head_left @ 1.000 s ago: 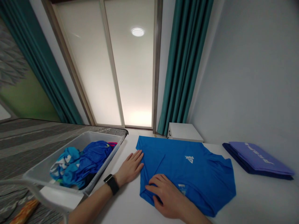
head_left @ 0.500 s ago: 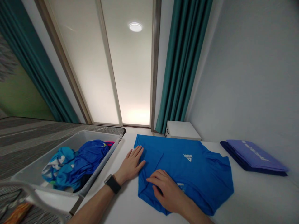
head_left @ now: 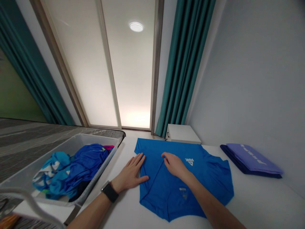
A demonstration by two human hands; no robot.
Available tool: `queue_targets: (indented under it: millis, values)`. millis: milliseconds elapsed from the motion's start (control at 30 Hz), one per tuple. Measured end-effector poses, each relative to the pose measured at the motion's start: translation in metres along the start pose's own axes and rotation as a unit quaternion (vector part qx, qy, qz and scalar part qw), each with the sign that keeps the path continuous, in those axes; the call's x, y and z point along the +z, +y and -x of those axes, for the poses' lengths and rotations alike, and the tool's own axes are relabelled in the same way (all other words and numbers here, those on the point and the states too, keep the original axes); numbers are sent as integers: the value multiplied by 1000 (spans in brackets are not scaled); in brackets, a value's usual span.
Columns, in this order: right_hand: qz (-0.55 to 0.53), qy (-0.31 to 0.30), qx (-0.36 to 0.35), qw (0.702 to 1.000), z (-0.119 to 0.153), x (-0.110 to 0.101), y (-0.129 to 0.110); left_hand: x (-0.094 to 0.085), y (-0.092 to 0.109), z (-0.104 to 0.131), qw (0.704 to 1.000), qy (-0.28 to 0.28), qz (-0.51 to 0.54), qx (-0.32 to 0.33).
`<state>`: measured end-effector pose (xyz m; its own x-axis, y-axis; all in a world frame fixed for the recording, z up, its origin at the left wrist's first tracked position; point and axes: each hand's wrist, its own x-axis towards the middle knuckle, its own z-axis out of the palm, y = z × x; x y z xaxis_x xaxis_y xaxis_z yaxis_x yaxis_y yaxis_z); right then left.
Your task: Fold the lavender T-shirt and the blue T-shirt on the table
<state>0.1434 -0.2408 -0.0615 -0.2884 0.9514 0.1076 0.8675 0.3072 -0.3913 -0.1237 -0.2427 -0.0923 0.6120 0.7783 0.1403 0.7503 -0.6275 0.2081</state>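
A blue T-shirt point(head_left: 157, 178) with a white chest logo lies on the white table, its left side folded inward. My left hand point(head_left: 131, 171), a dark watch on its wrist, lies flat with fingers spread, across the shirt's left edge and the tabletop. Over the upper middle of the shirt is my right hand point(head_left: 175, 164). Its fingers are bent together at the corner of the folded-in sleeve, left of the logo; the fingertips are partly hidden. My right forearm covers part of the collar and the shirt's right side.
To the left stands a translucent plastic bin point(head_left: 95, 137) with crumpled blue clothes point(head_left: 88, 160) in it. Folded purple and navy clothing point(head_left: 252, 159) lies at the right of the white table point(head_left: 126, 203). A low white cabinet point(head_left: 182, 133) stands beyond the far edge.
My right hand has moved away from me, from near the collar to the upper middle of the shirt, at the sleeve corner. My left hand stays on the left edge.
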Motion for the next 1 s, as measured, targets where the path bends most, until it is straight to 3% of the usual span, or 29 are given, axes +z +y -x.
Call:
queue_targets:
  millis: [200, 367, 600, 800, 1000]
  values:
    - [142, 0, 63, 988, -27, 12, -5, 2, 0, 0, 1000, -8, -17, -1]
    - [143, 2, 44, 989, -28, 24, -8, 6, -3, 1, 1000, 7, -15, 10]
    - [104, 55, 19, 993, -27, 25, 1, 3, -2, 0, 1000, -10, -7, 2]
    - [138, 40, 21, 989, -26, 27, 2, 7, -4, 2, 1000, 2, -15, 13]
    - [177, 55, 17, 982, -23, 30, 0, -5, 9, 5, 999, 0, -27, 22]
